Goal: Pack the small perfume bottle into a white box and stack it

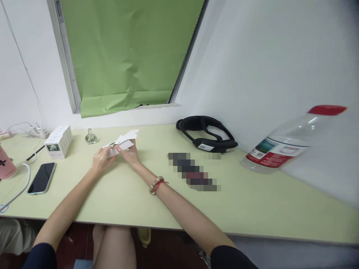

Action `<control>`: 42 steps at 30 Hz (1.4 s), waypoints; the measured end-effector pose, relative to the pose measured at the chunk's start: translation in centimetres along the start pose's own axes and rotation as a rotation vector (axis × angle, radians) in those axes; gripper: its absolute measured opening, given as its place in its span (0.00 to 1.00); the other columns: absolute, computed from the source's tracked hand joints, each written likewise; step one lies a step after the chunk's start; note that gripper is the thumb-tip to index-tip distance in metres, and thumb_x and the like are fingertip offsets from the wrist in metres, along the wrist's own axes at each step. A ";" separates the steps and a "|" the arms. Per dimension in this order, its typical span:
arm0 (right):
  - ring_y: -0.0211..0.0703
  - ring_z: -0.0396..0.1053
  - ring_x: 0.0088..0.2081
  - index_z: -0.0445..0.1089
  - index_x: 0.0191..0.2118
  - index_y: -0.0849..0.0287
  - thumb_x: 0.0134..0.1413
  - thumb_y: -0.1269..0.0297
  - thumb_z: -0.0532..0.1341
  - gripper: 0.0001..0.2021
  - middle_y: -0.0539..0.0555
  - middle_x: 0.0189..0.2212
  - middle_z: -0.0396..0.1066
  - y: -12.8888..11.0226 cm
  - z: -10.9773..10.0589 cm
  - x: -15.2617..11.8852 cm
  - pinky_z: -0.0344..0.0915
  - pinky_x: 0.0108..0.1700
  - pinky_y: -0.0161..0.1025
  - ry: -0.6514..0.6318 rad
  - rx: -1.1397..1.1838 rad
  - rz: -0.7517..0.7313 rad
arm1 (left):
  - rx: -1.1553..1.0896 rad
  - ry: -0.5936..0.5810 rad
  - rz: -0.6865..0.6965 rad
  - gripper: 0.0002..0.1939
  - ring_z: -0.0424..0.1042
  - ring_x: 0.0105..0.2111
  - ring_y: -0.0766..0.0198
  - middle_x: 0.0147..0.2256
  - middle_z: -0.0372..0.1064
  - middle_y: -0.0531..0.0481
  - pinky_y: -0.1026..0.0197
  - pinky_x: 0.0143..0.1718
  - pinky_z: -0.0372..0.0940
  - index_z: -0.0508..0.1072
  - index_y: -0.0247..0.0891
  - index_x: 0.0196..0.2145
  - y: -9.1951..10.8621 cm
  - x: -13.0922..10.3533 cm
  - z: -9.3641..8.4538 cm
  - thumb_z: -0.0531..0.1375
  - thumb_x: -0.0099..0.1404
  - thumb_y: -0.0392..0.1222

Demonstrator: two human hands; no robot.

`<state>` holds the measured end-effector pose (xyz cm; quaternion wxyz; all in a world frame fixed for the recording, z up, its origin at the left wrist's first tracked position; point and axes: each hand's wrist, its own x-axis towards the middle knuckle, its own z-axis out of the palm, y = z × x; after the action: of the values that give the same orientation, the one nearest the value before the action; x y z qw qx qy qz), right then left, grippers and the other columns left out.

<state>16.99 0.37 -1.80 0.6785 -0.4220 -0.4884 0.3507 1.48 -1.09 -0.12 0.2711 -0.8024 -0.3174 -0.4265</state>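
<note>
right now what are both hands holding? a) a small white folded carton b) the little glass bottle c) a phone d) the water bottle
a: the left hand and right hand both hold the small white carton with its flaps open, above the table; the phone lies apart.

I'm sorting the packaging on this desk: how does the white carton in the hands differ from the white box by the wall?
The white carton is opened, flaps spread, and gripped by the left hand and right hand. The white box is closed, squared up, rests untouched on the desk, and shows a dark printed picture on its end. Both are white cardboard.
</note>
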 end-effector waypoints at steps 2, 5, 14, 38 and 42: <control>0.48 0.68 0.44 0.60 0.45 0.58 0.38 0.46 0.67 0.31 0.57 0.44 0.68 0.2 0.0 -0.1 0.64 0.49 0.46 -0.006 -0.046 -0.050 | -0.015 0.009 -0.002 0.14 0.72 0.33 0.64 0.37 0.73 0.48 0.64 0.30 0.65 0.62 0.37 0.48 0.0 0.0 0.0 0.57 0.66 0.44; 0.50 0.64 0.47 0.60 0.46 0.58 0.40 0.46 0.65 0.30 0.59 0.45 0.65 0.3 -0.2 -0.2 0.63 0.50 0.48 0.001 -0.179 -0.172 | -0.044 0.024 -0.032 0.16 0.73 0.34 0.64 0.39 0.73 0.46 0.64 0.31 0.66 0.61 0.37 0.50 0.0 0.0 -0.1 0.56 0.67 0.44; 0.55 0.57 0.53 0.52 0.59 0.61 0.46 0.49 0.62 0.37 0.64 0.50 0.57 -0.2 -0.5 -0.3 0.59 0.56 0.53 0.041 -0.414 -0.563 | -0.340 -0.083 -0.340 0.27 0.68 0.25 0.72 0.43 0.71 0.43 0.69 0.22 0.59 0.46 0.36 0.61 0.9 -0.2 -0.1 0.51 0.71 0.49; 0.51 0.58 0.58 0.65 0.45 0.57 0.61 0.55 0.55 0.13 0.63 0.55 0.52 -1.1 -0.9 -0.7 0.60 0.59 0.54 -0.063 -0.408 -0.646 | -0.323 -0.245 -0.335 0.17 0.70 0.33 0.67 0.52 0.63 0.38 0.64 0.33 0.65 0.58 0.38 0.56 -0.1 -0.7 0.6 0.42 0.74 0.43; 0.50 0.61 0.56 0.62 0.48 0.57 0.60 0.54 0.56 0.15 0.63 0.56 0.54 -0.5 -0.9 -0.6 0.66 0.52 0.49 -0.113 -0.344 -0.551 | -0.328 -0.182 -0.390 0.16 0.70 0.38 0.65 0.49 0.64 0.40 0.63 0.35 0.65 0.59 0.39 0.53 0.0 -0.5 0.5 0.41 0.74 0.44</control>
<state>17.73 -0.57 -1.72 0.6385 -0.3624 -0.6730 0.0891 1.51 -0.91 -0.83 0.0206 -0.7944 -0.4159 -0.4422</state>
